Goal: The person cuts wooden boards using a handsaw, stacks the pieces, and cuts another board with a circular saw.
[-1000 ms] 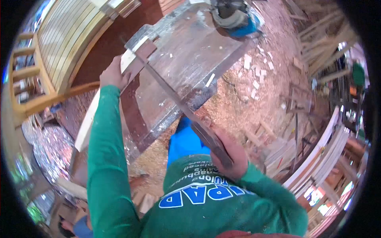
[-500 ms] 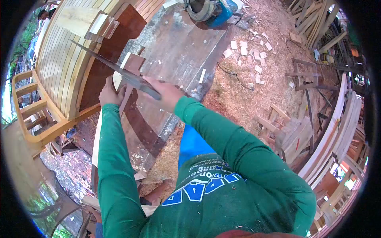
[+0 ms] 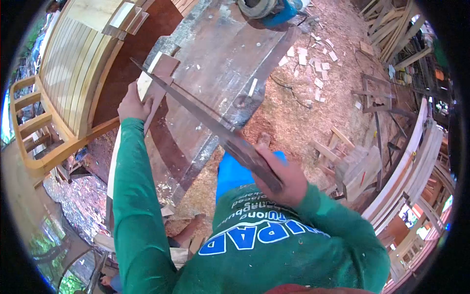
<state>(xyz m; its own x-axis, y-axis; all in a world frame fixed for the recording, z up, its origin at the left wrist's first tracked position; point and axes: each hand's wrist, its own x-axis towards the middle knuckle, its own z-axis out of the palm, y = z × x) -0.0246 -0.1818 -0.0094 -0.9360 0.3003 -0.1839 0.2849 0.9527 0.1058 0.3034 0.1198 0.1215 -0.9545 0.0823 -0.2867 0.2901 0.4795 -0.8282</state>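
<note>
In my right hand [image 3: 286, 179] I grip the handle of a handsaw [image 3: 198, 110], fingers wrapped round it, close to my body. The long, tapering blade points up and left, and its narrow end lies across a wooden board [image 3: 143, 87] near the board's far end. My left hand [image 3: 134, 103] is closed round the same board, just nearer to me than the blade. The board has a pale edge and a brownish face, and it runs back along my left forearm. Part of it is hidden by that arm.
A worn work table [image 3: 215, 54] lies under the board. A blue power tool [image 3: 276, 14] sits at its far edge. To the left stands a curved slatted wooden structure [image 3: 73, 59] with a ladder-like frame [image 3: 41, 125]. Wood offcuts [image 3: 318, 66] and sawdust cover the ground; planks [image 3: 421, 161] lean at right.
My right hand has pulled the handsaw back toward my body, down and to the right, so more blade shows on my side of the board. My left hand stays on the board.
</note>
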